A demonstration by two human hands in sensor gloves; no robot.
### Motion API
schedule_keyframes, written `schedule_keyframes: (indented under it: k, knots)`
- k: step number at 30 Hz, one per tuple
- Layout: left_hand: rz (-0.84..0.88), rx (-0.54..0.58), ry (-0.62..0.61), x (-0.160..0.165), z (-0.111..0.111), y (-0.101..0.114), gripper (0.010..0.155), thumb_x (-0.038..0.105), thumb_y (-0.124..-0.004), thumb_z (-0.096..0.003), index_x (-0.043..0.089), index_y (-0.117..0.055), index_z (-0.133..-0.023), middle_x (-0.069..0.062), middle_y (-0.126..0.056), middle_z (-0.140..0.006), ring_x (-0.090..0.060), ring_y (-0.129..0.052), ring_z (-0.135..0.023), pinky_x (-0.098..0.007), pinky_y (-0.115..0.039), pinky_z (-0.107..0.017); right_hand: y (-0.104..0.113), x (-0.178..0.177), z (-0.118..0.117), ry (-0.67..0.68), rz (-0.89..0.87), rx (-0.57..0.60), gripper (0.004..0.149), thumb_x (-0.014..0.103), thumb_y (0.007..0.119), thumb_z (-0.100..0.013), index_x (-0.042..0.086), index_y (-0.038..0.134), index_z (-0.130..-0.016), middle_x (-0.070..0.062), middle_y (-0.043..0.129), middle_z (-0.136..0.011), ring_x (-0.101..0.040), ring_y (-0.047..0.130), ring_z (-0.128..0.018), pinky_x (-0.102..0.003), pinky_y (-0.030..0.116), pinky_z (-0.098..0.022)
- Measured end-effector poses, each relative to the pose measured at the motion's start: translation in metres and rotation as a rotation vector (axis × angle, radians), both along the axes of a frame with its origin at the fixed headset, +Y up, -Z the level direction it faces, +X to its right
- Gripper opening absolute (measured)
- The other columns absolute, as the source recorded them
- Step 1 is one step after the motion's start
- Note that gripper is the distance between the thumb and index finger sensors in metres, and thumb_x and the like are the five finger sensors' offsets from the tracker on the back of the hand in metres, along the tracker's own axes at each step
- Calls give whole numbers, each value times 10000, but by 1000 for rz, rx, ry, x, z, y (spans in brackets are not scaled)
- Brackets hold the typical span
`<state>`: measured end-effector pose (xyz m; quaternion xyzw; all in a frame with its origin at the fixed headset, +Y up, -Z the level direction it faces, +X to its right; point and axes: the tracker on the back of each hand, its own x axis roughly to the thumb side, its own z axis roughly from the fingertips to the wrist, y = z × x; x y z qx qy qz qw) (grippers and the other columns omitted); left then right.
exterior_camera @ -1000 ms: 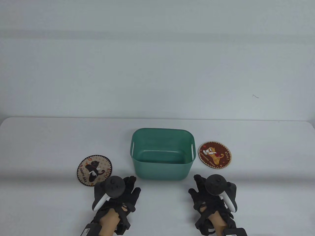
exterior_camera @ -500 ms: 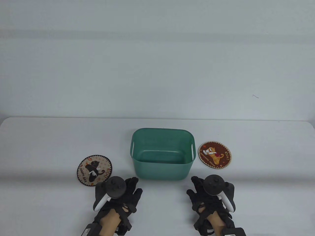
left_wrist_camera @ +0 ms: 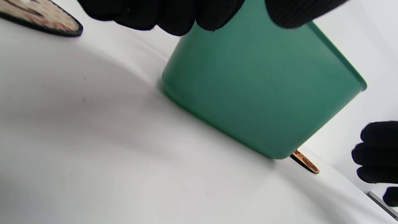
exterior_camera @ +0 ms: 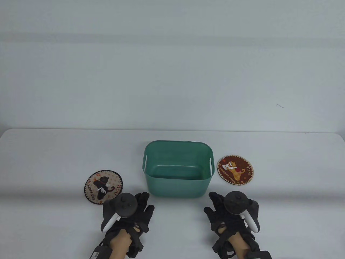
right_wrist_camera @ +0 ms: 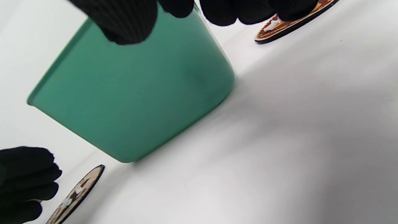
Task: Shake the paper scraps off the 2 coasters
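Two round cat-printed coasters are laid flat on the white table [exterior_camera: 54, 151], one on either side of a green plastic bin [exterior_camera: 178, 186]. The beige coaster [exterior_camera: 103, 186], printed with a black cat, is seen left of the bin and nearer the front edge, with a small white paper scrap [exterior_camera: 102, 189] resting on its middle. The brown coaster [exterior_camera: 235, 170], printed with an orange cat, is placed just right of the bin, and white scraps [exterior_camera: 231, 166] are carried on it too. The left hand [exterior_camera: 129, 213] is held just in front of the beige coaster, fingers loosely extended and nothing grasped. The right hand [exterior_camera: 231, 213] is likewise relaxed and holds nothing, in front of the bin's right corner.
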<state>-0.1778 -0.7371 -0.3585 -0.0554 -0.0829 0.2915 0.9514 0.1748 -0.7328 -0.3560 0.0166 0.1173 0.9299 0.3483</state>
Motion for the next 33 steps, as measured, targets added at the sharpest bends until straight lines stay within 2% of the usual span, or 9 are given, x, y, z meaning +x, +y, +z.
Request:
schedule_keyframes:
  k: [4, 9, 13, 16, 21, 25, 33]
  knots:
    - [25, 55, 66, -16, -1, 20, 652, 522, -658, -480, 176, -510, -1013, -133, -535, -1038, -458, -549, -948, -562, -576, -666, 4, -4, 2, 21, -21, 10, 642, 418, 694, -459, 260, 338, -969, -94, 360, -1034, -352, 439, -954, -505, 472, -678]
    - [60, 142, 237, -56, -2, 46, 646, 509, -692, -483, 187, -514, -1014, -125, -538, -1040, -446, -557, -952, -552, -590, -661, 10, -9, 3, 40, -31, 31, 642, 419, 694, -459, 262, 337, -970, -94, 360, -1035, -351, 436, -956, -505, 471, -678]
    - [109, 142, 402, -99, -9, 58, 659, 494, -735, -482, 206, -491, -1023, -115, -498, -1056, -435, -537, -965, -542, -588, -664, 14, -10, 3, 44, -34, 43, 641, 419, 694, -460, 262, 338, -970, -94, 360, -1035, -352, 435, -957, -505, 471, -679]
    - [108, 115, 504, -127, -18, 59, 685, 485, -768, -481, 221, -457, -1031, -109, -462, -1066, -428, -529, -969, -535, -585, -665, 15, -8, 3, 36, -32, 49, 641, 419, 693, -460, 262, 338, -970, -93, 361, -1035, -351, 433, -958, -505, 470, -679]
    - [70, 24, 618, -161, -38, 47, 717, 469, -813, -473, 213, -442, -1030, -111, -456, -1062, -426, -547, -951, -521, -585, -661, 18, -4, 3, 19, -22, 58, 637, 418, 692, -461, 260, 344, -970, -95, 360, -1036, -353, 430, -958, -505, 469, -679]
    - [-20, -76, 666, -176, -59, 22, 728, 444, -840, -466, 208, -441, -1028, -113, -467, -1053, -418, -561, -934, -510, -577, -660, 22, -1, 3, 5, -1, 71, 638, 419, 691, -460, 257, 345, -971, -97, 359, -1036, -355, 427, -959, -506, 467, -679]
    - [-171, -292, 699, -183, -89, -23, 727, 443, -860, -454, 211, -477, -1026, -107, -444, -1056, -409, -473, -951, -512, -488, -694, 24, -1, 5, 0, 30, 75, 635, 420, 690, -460, 251, 352, -971, -101, 361, -1035, -360, 424, -959, -507, 467, -678]
